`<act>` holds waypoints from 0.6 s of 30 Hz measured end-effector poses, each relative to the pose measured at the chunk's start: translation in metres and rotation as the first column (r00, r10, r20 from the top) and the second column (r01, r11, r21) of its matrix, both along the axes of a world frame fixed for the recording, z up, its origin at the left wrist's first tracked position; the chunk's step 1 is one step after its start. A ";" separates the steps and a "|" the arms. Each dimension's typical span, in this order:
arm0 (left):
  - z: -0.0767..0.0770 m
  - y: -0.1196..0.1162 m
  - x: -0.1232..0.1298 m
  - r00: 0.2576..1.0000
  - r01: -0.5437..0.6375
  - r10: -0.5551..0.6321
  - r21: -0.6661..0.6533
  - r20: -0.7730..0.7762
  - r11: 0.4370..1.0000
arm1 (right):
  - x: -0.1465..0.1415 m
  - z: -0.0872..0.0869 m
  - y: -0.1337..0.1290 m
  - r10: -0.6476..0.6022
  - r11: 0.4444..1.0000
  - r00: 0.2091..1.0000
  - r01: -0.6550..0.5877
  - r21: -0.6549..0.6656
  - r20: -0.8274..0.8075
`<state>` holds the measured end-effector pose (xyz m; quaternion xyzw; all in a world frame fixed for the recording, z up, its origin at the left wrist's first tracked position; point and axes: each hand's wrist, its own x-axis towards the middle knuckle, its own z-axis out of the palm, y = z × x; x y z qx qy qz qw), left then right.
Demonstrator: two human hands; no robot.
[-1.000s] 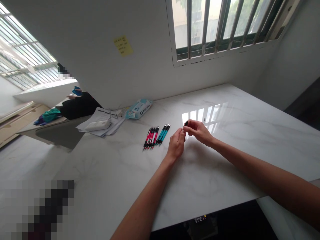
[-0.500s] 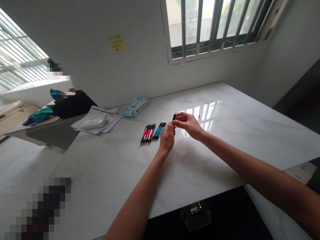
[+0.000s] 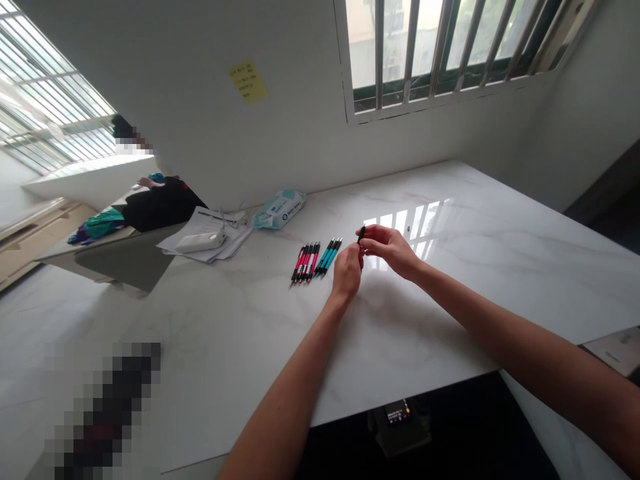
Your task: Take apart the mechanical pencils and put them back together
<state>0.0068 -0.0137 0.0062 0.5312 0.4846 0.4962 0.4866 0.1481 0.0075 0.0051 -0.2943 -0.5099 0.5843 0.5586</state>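
The right hand (image 3: 389,251) pinches a small black pen part (image 3: 361,233) between thumb and forefinger, a clenched grip with the piece standing up just past the fingertips. The left hand (image 3: 347,273) rises from below, its fingertips touching or just beside the lower end of that piece. The hands overlap it at this size, so I can't tell whether the left is actually holding it.

Just left of the hands, two groups of mechanical pencils lie side by side on the white marble counter (image 3: 450,313): red-and-black ones (image 3: 305,262) and, nearer the hands, teal-and-black ones (image 3: 328,256). A tiny dark speck (image 3: 408,228) sits on the counter beyond the right hand.

Farther off, toward the upper left, are a pack of wet wipes (image 3: 280,210), a stack of papers (image 3: 215,243) with a white device (image 3: 200,241) on it, and a black bag (image 3: 163,203). A yellow sticky note (image 3: 248,81) is on the wall, and a barred window (image 3: 445,53) is at the top.

Compared with the frame half a second earlier, the pinch looks unchanged, while the whole scene sits slightly further right in view.
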 end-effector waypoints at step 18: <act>-0.008 -0.005 0.013 0.948 0.178 -0.134 -0.129 0.288 0.976 | 0.010 0.003 0.000 -0.035 0.999 0.998 0.034 0.016 0.044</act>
